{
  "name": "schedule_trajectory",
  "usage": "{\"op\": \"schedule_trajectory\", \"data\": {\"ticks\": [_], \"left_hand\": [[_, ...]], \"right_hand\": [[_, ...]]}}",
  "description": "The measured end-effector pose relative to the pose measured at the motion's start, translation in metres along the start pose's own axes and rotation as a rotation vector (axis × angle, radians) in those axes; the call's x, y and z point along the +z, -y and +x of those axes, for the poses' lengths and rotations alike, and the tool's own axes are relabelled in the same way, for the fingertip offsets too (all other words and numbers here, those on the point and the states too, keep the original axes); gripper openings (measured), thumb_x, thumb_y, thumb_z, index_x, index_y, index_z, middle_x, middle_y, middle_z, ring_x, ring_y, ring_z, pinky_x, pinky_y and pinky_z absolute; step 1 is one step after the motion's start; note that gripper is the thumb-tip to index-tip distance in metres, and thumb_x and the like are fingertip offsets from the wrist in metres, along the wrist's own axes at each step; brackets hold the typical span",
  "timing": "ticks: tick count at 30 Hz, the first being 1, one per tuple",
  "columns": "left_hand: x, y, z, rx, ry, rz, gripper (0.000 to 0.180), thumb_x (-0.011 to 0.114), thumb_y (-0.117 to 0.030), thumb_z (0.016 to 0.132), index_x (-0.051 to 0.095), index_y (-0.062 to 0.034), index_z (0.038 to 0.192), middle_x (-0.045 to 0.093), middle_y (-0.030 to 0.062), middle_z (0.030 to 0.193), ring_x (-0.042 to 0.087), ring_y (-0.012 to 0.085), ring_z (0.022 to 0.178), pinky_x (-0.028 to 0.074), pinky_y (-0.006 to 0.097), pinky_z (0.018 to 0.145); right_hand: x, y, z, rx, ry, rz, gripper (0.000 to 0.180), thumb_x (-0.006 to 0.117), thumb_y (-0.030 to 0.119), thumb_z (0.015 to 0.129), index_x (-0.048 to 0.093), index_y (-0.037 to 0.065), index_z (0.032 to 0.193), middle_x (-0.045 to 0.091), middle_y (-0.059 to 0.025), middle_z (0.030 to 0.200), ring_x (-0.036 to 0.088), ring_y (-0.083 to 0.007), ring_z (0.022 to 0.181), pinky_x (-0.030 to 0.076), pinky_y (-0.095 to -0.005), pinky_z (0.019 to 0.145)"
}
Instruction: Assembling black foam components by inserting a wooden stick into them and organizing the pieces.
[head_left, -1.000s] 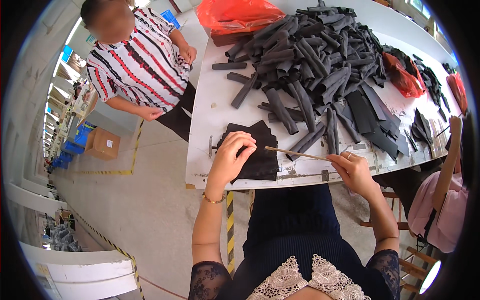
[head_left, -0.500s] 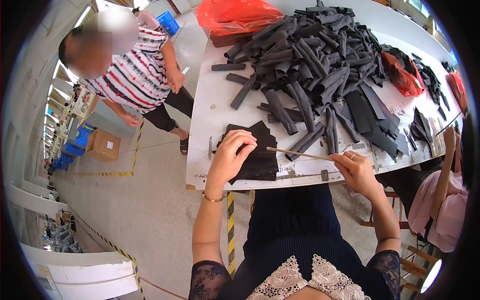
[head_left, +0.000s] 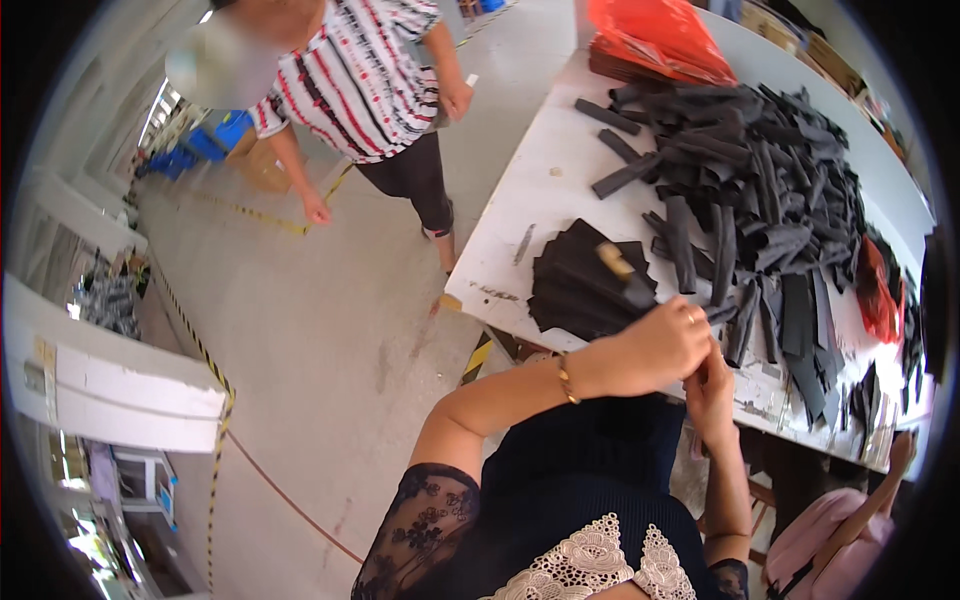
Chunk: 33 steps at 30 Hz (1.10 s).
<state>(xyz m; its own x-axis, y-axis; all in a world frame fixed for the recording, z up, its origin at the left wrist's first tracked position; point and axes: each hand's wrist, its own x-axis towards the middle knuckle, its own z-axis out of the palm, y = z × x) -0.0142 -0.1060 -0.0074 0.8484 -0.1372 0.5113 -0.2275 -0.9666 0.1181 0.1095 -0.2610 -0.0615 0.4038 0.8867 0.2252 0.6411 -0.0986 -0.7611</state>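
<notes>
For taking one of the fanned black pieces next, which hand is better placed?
Probably the left hand: it is nearer to the fanned black pieces, while the right hand sits farther away, beyond the left.

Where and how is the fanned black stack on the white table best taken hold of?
Probably by its left margin, coming from the person's left: the flat black stack splays its stepped edges there against the white table. The right side looks crowded: the left hand and right hand meet near it, and a blurred tan object shows over the stack.
</notes>
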Motion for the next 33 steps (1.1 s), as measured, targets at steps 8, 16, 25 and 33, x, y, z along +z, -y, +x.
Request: {"op": "schedule_trajectory", "data": {"ticks": [8,16,25,33], "left_hand": [[0.025,-0.017,-0.071,-0.563,-1.214,-0.658,0.090,0.085,-0.030,0.074,0.033,-0.0048,0.143,0.037,0.0140,0.141,0.043,0.0222,0.129,0.040,0.037,0.103],[0.063,-0.027,-0.054,-0.795,-0.944,-2.169,0.039,0.064,-0.029,0.096,0.061,0.0036,0.116,0.068,0.0136,0.086,0.069,0.0257,0.080,0.058,0.038,0.071],[0.066,-0.025,-0.035,-0.926,-1.091,-2.071,0.032,0.065,-0.027,0.096,0.062,-0.0008,0.113,0.069,0.0106,0.083,0.070,0.0268,0.079,0.058,0.037,0.067],[0.061,-0.023,-0.021,-0.957,-1.122,-2.026,0.033,0.066,-0.029,0.094,0.063,-0.0012,0.112,0.069,0.0103,0.080,0.070,0.0262,0.073,0.057,0.039,0.076]], "right_hand": [[0.013,0.021,-0.014,0.290,0.174,0.650,0.012,0.061,0.007,0.091,0.056,0.003,0.101,0.058,-0.0020,0.070,0.046,-0.0051,0.049,0.033,-0.0189,0.044],[0.035,0.022,-0.039,0.352,0.098,0.330,0.034,0.059,0.006,0.094,0.048,0.002,0.126,0.063,-0.0047,0.075,0.056,-0.0070,0.055,0.041,-0.0200,0.047],[0.069,0.014,-0.036,0.049,-0.150,0.115,0.040,0.057,0.000,0.093,0.044,-0.001,0.130,0.070,-0.0173,0.083,0.072,-0.0257,0.073,0.055,-0.0344,0.065],[0.076,0.006,-0.055,0.079,-0.167,0.074,0.041,0.056,0.001,0.094,0.041,-0.004,0.131,0.067,-0.0251,0.089,0.070,-0.0381,0.074,0.054,-0.0418,0.061]]}}
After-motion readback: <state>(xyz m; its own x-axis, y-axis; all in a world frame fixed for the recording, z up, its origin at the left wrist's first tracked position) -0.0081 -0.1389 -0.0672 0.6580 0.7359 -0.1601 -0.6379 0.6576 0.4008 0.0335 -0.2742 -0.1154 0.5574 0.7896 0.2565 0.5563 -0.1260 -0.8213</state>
